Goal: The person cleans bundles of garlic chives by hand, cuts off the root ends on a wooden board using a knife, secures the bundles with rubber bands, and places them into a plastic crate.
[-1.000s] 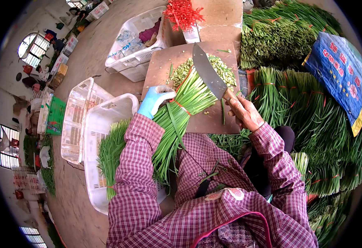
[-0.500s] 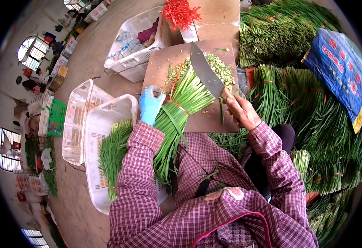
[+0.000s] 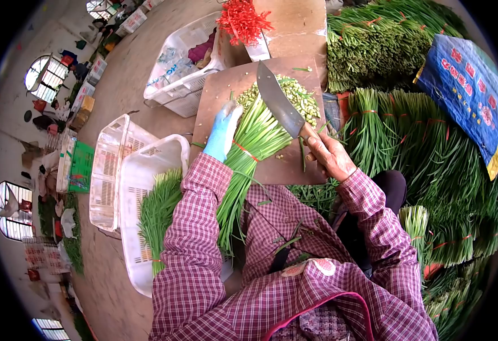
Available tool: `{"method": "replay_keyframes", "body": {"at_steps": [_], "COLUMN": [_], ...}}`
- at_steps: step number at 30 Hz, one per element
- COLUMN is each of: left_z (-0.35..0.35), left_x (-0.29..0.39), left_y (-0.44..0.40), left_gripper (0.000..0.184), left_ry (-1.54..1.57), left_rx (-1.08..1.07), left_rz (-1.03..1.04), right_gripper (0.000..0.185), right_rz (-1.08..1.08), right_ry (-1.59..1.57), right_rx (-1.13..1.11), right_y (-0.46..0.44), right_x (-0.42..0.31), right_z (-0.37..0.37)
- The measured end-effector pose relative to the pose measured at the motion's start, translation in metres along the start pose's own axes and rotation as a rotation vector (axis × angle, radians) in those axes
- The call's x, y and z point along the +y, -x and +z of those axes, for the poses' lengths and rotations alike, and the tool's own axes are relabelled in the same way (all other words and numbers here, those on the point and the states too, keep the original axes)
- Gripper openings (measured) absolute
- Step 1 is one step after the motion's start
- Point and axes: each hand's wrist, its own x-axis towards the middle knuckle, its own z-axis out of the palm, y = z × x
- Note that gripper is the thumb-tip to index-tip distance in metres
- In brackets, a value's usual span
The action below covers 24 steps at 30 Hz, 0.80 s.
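Observation:
A bundle of long green stems (image 3: 254, 133), tied with a red band, lies with its pale ends on the brown board (image 3: 206, 102) and its leaves hanging over my lap. My left hand (image 3: 223, 128), in a light blue glove, is at the left side of the bundle near the cut ends; its fingertips are too blurred to make out. My right hand (image 3: 329, 154) is wrapped round the wooden handle of a broad knife (image 3: 280, 99). The dark blade rests across the right side of the pale ends. Chopped stem bits (image 3: 303, 102) lie behind the blade.
Red ties (image 3: 243, 21) hang beyond the board. White crates stand at the left, one (image 3: 125, 227) holding a green bundle (image 3: 161, 210). More tied bundles (image 3: 425, 136) are piled at the right, partly under a blue sack (image 3: 465, 85).
The left hand first moved back off the bundle, drawing up a red strip, then moved forward along its left side. The knife has shifted slightly left.

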Motion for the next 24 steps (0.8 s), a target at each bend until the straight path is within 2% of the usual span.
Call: {"method": "replay_keyframes", "body": {"at_steps": [1, 3, 4, 6, 7, 9, 10, 11, 12, 13, 17, 19, 24], "left_z": [0.005, 0.023, 0.026, 0.032, 0.04, 0.063, 0.069, 0.071, 0.073, 0.076, 0.086, 0.091, 0.093], "left_x": [0.007, 0.028, 0.03, 0.034, 0.039, 0.056, 0.053, 0.049, 0.042, 0.04, 0.038, 0.041, 0.042], "left_y": [0.007, 0.027, 0.023, 0.015, 0.018, 0.027, 0.029, 0.03, 0.03, 0.032, 0.04, 0.042, 0.037], "left_gripper": [0.064, 0.086, 0.086, 0.11, 0.11, 0.127, 0.13, 0.13, 0.131, 0.132, 0.131, 0.132, 0.126], "left_ry": [-0.002, -0.008, -0.01, -0.703, -0.704, -1.145, -1.193, -1.195, -1.229, -1.261, -1.338, -1.354, -1.405], "left_rx": [0.0, -0.072, -0.076, -0.228, -0.236, -0.175, -0.134, -0.145, -0.091, -0.036, -0.025, -0.019, -0.038], "left_rz": [0.0, -0.074, -0.078, -0.031, -0.033, -0.079, -0.054, -0.052, -0.016, 0.021, 0.059, 0.062, -0.006], "right_gripper": [0.06, 0.059, 0.058, 0.056, 0.054, 0.05, 0.048, 0.046, 0.041, 0.037, 0.034, 0.032, 0.028], "right_rz": [0.0, -0.009, -0.016, -0.018, -0.026, -0.048, -0.118, -0.185, -0.15, -0.21, -0.319, -0.427, -0.5], "right_ry": [0.005, 0.007, 0.01, 0.018, 0.029, 0.032, 0.051, 0.07, 0.033, 0.057, 0.149, 0.265, 0.376], "right_rx": [0.004, 0.012, 0.023, 0.021, 0.018, 0.063, 0.116, 0.17, 0.194, 0.253, 0.254, 0.331, 0.358], "right_y": [0.0, -0.001, 0.0, -0.002, -0.002, 0.002, 0.003, 0.005, 0.01, 0.012, 0.02, 0.017, 0.026], "right_x": [-0.001, -0.001, 0.0, 0.004, 0.006, 0.003, 0.003, 0.002, -0.001, -0.001, -0.002, 0.012, 0.017], "right_z": [0.0, 0.001, 0.001, 0.0, 0.0, -0.001, -0.003, -0.005, -0.01, -0.014, -0.025, -0.022, -0.019]}}
